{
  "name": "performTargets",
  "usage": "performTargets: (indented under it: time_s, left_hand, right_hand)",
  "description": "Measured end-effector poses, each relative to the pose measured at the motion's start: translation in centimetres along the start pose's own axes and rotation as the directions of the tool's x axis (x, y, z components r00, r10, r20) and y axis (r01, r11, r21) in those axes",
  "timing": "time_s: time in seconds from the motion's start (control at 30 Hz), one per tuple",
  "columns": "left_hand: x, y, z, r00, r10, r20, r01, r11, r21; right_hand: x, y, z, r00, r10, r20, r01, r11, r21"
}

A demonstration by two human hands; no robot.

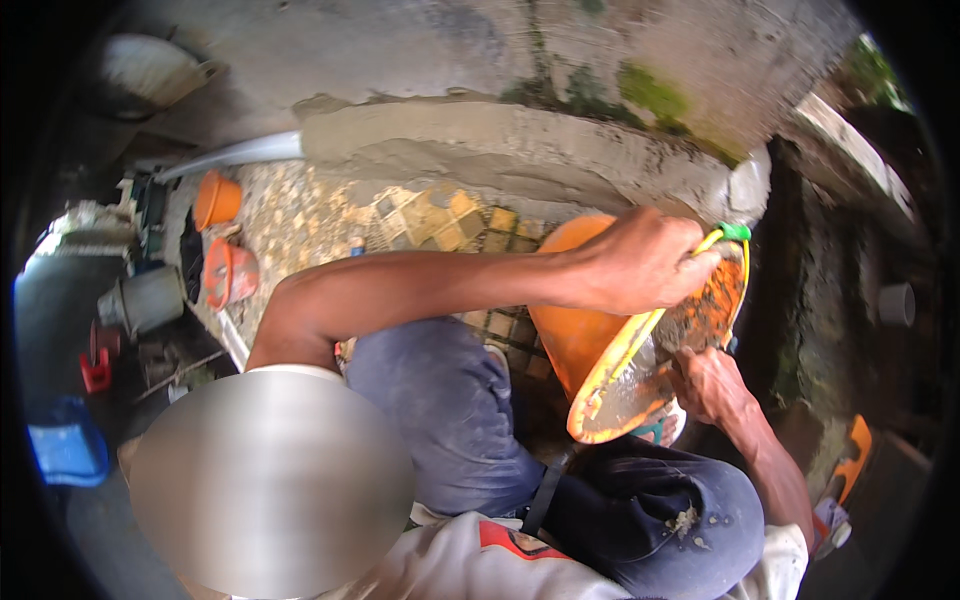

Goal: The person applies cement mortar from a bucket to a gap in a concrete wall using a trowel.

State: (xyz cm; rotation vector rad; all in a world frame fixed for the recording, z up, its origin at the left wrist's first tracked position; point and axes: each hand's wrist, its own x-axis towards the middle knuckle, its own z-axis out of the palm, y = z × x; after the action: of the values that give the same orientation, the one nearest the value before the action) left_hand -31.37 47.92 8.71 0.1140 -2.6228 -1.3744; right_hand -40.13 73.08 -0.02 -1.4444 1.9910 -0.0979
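Observation:
An orange bucket (572,325) leans on its side between my knees, its yellow-edged mouth turned to the right. Wet grey mortar (640,385) coats its inside wall. My left hand (640,262) reaches across from the left and is closed on the upper rim, beside the green grip (735,232) of the yellow handle. Down in the bucket's mouth is my right hand (712,388), fingers curled against the mortar-smeared inside. Those fingertips are partly hidden, so whatever they hold cannot be made out. My left knee (430,390) is beside the bucket.
A low wall with fresh grey mortar (500,140) curves behind the bucket, over a patterned tile floor (430,220). Two small orange pots (217,200) and a white pipe (235,155) are at the left. A blue basin (68,440) and grey bucket (142,300) lie farther left.

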Motion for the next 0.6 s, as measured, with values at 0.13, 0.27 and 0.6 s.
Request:
performTargets:
  time_s: [0.13,0.27,0.6]
  left_hand:
    - [-0.4,-0.8,0.6,0.995,-0.04,0.092,0.044,0.998,-0.044]
    - [-1.6,-1.4,1.0,0.973,-0.1,0.209,0.118,0.99,-0.078]
    - [-7.0,0.6,-7.9,0.813,-0.449,0.371,0.436,0.892,0.123]
  right_hand:
    - [0.5,-2.0,-0.6,0.986,-0.152,0.061,0.135,0.965,0.224]
    - [1.0,-3.2,2.1,0.963,-0.25,0.103,0.178,0.874,0.452]
    - [1.3,-6.6,-1.0,0.97,-0.241,-0.017,0.224,0.924,-0.309]
